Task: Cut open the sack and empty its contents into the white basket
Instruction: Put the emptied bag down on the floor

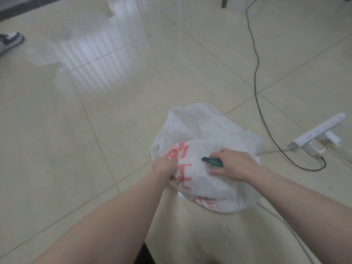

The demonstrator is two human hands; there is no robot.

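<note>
On floor tile: sack (205, 168) lies bunched, uncut. Your left hand (163, 166) grips its fabric; right hand (231, 164) holds cutter (211, 161) on top. Cutting step: pull taut, then slice. Basket not visible.

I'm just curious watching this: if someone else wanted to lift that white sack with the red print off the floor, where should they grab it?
Probably the loose, crumpled upper end of the sack, coming from the far side. That fabric stands up slack and bunchable, while the printed bulge looks full, and the left hand and right hand, holding a green-handled cutter, occupy the near side.
</note>
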